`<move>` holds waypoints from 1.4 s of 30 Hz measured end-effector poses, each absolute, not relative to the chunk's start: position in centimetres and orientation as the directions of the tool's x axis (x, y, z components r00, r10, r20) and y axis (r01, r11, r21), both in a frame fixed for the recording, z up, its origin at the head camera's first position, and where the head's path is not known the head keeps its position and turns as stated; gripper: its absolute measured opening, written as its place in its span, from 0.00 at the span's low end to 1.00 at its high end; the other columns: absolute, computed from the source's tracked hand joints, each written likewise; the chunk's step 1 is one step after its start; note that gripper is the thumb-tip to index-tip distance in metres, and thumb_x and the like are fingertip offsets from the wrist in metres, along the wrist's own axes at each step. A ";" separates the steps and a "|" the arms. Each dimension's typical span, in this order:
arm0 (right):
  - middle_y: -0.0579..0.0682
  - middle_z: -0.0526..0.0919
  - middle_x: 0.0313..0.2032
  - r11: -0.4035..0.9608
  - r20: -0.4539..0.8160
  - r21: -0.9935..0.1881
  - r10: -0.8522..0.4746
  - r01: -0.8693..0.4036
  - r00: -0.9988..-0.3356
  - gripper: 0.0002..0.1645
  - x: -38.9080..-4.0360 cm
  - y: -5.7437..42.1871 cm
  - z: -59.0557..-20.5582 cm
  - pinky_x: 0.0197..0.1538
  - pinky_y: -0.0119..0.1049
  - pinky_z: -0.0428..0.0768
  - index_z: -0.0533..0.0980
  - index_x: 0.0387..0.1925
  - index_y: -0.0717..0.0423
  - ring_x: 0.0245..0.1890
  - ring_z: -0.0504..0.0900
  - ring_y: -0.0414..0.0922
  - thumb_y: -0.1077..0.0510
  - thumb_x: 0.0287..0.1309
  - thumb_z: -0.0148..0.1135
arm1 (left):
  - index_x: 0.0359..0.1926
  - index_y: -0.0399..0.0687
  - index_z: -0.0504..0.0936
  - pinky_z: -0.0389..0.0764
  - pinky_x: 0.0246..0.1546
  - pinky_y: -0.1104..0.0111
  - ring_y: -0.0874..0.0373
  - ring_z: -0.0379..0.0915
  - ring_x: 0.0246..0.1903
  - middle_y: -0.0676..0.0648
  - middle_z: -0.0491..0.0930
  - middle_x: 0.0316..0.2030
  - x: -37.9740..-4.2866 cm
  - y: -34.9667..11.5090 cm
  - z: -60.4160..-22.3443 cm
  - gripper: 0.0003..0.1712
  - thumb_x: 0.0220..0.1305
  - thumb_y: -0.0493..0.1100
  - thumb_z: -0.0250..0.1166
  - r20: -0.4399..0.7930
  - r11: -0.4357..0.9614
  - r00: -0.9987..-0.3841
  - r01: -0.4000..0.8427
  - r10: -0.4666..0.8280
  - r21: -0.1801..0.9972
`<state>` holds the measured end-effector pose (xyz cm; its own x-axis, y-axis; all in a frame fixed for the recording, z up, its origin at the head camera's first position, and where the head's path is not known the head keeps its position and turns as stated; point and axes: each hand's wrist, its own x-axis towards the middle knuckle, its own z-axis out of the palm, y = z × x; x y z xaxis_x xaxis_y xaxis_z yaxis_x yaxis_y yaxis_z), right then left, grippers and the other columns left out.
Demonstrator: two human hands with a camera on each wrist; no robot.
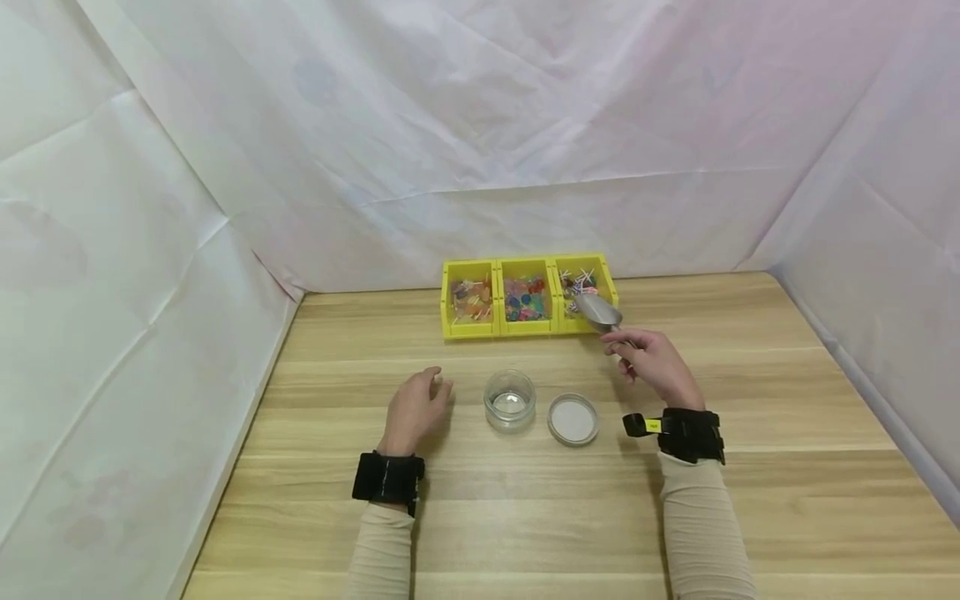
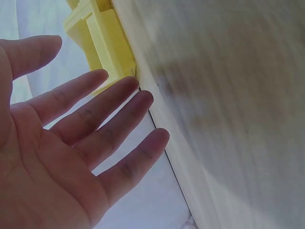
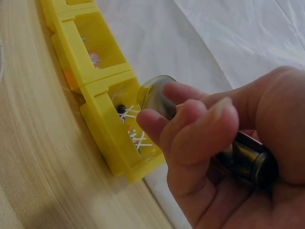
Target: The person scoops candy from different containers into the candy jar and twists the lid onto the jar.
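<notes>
My right hand (image 1: pixel 651 360) grips a metal scoop (image 1: pixel 598 312) by its handle (image 3: pixel 245 160). The scoop's bowl hangs over the front of the right yellow bin (image 1: pixel 609 287), which holds lollipops (image 3: pixel 136 136) with white sticks. My left hand (image 1: pixel 418 406) holds nothing, its fingers loosely extended above the table in the left wrist view (image 2: pixel 71 124). To its right stands a clear glass jar (image 1: pixel 510 402) with its mouth uncovered. A round lid (image 1: pixel 573 419) with a pale disc and grey rim lies flat beside the jar, between it and my right hand.
Three yellow bins joined in a row stand at the table's back. The left bin (image 1: pixel 471 328) and middle bin (image 1: pixel 527 327) hold wrapped, colourful sweets. White sheeting (image 1: pixel 525 108) hangs behind and at both sides of the wooden table (image 1: pixel 525 533).
</notes>
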<state>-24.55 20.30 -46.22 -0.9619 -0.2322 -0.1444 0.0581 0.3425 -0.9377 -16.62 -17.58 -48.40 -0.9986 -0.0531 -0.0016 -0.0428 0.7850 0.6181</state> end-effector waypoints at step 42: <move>0.68 0.77 0.48 0.316 -0.167 -0.945 -0.238 0.086 -0.957 0.19 -24.5 19.8 -46.5 0.24 0.34 0.78 0.75 0.58 0.69 0.25 0.76 0.42 0.63 0.72 0.51 | 0.65 0.34 0.73 0.62 0.71 0.52 0.40 0.63 0.68 0.33 0.72 0.64 -23.9 -13.0 -47.2 0.27 0.72 0.46 0.59 0.209 0.865 -0.963 0.249 0.172 0.436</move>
